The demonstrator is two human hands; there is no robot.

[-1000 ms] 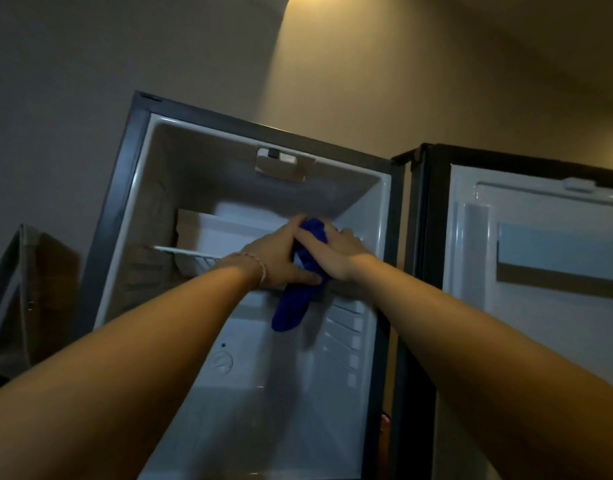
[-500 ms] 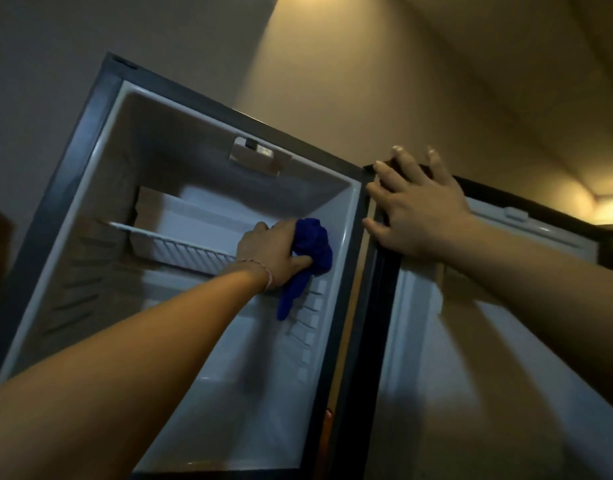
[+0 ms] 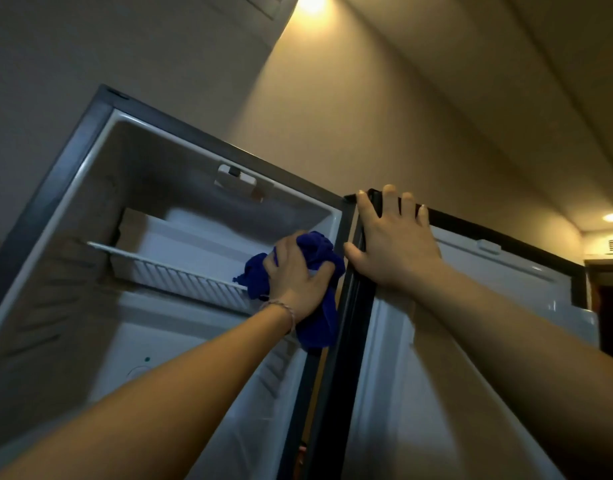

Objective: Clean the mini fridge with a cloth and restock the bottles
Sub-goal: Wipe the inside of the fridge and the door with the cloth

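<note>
- Wiping of the white mini fridge interior is judged best done with firm, overlapping strokes along the right inner wall, corners and shelf rails included.
- The crumpled blue cloth is gripped by the curled fingers of the left hand, beside the white ribbed plastic shelf.
- The open black-edged door is steadied by the right hand, fingers hooked over its top edge.
- No bottles are seen.
</note>
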